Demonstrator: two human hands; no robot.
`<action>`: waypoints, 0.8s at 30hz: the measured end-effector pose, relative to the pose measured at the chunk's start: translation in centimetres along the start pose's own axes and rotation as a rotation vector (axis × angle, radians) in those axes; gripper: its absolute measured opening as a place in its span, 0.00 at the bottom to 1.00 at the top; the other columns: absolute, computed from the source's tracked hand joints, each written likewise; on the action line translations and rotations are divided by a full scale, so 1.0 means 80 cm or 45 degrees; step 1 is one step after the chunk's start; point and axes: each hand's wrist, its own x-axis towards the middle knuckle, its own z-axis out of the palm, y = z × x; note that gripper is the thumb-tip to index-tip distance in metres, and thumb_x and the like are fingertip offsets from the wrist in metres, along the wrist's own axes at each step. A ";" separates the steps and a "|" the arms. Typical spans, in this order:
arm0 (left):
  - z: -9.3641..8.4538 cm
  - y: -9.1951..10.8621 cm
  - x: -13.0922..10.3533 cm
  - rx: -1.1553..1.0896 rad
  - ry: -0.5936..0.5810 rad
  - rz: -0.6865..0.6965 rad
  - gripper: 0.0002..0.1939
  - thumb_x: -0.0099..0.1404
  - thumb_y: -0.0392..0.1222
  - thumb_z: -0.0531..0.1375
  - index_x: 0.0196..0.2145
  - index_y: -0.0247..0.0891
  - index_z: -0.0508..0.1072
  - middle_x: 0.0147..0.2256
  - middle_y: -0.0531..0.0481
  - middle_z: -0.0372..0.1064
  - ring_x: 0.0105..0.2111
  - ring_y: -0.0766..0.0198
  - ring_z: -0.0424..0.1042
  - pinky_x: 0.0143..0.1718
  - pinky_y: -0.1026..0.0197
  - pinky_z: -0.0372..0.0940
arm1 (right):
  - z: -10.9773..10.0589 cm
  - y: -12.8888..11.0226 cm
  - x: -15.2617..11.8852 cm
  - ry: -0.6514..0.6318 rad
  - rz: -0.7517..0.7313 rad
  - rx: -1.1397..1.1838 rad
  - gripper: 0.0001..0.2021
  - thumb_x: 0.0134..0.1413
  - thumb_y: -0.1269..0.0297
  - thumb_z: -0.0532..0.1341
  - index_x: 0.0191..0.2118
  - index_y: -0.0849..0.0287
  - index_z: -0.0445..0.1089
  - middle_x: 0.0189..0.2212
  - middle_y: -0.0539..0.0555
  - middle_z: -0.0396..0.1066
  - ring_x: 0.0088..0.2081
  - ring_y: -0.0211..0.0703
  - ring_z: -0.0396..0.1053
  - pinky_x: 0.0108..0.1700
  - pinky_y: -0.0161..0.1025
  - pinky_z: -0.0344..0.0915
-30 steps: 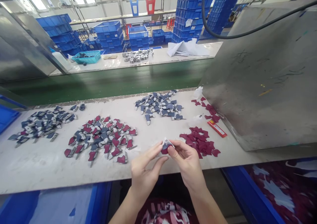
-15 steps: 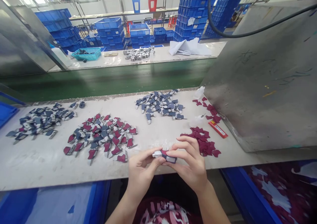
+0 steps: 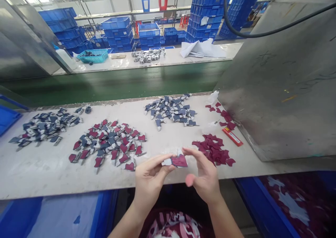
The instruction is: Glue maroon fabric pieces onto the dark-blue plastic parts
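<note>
My left hand (image 3: 150, 176) pinches a small grey-and-white part with a maroon face (image 3: 179, 161) between thumb and fingers, just above the table's front edge. The maroon side faces up. My right hand (image 3: 206, 175) is beside its right end with thumb and fingers apart; the index fingertip is close to the part's upper corner, and I cannot tell whether it touches. To the right lies a heap of loose maroon cut pieces (image 3: 216, 150). A pile of similar parts, some maroon-faced and some dark blue (image 3: 107, 143), spreads to the left.
Further piles of blue-grey parts lie at the back middle (image 3: 172, 110) and far left (image 3: 47, 126). A red packet (image 3: 232, 137) lies near the metal panel (image 3: 283, 90) on the right. Behind runs a green conveyor belt (image 3: 126, 82). Blue bins (image 3: 65, 213) stand below the table's front edge.
My right hand has come off the part, its thumb and fingers spreading apart. The part has turned in my left hand so its maroon face now shows fully.
</note>
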 end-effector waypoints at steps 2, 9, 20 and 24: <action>0.000 -0.005 0.000 -0.006 0.027 0.018 0.08 0.58 0.38 0.70 0.37 0.41 0.85 0.37 0.45 0.83 0.35 0.54 0.82 0.35 0.62 0.78 | 0.000 0.000 -0.002 -0.114 0.255 0.163 0.23 0.55 0.47 0.67 0.52 0.54 0.75 0.40 0.57 0.79 0.44 0.51 0.76 0.45 0.44 0.75; -0.008 -0.021 0.003 -0.011 0.030 -0.150 0.13 0.53 0.38 0.71 0.39 0.38 0.84 0.42 0.42 0.82 0.43 0.50 0.81 0.41 0.58 0.79 | 0.023 -0.005 0.008 -0.020 0.478 0.415 0.12 0.53 0.57 0.69 0.42 0.55 0.80 0.38 0.55 0.80 0.40 0.47 0.77 0.45 0.43 0.76; -0.054 -0.034 0.020 0.046 0.309 -0.363 0.17 0.47 0.40 0.73 0.37 0.34 0.84 0.34 0.42 0.82 0.36 0.53 0.82 0.39 0.59 0.76 | 0.068 0.018 0.009 -0.104 -0.143 -0.231 0.17 0.65 0.63 0.59 0.57 0.56 0.71 0.44 0.59 0.76 0.46 0.48 0.75 0.47 0.45 0.75; -0.114 -0.036 0.041 0.555 0.555 -0.069 0.18 0.52 0.46 0.70 0.40 0.35 0.83 0.34 0.44 0.82 0.33 0.56 0.80 0.38 0.57 0.75 | 0.028 0.033 0.023 0.343 -0.234 -0.685 0.16 0.61 0.59 0.63 0.52 0.55 0.74 0.45 0.61 0.73 0.49 0.56 0.69 0.53 0.58 0.68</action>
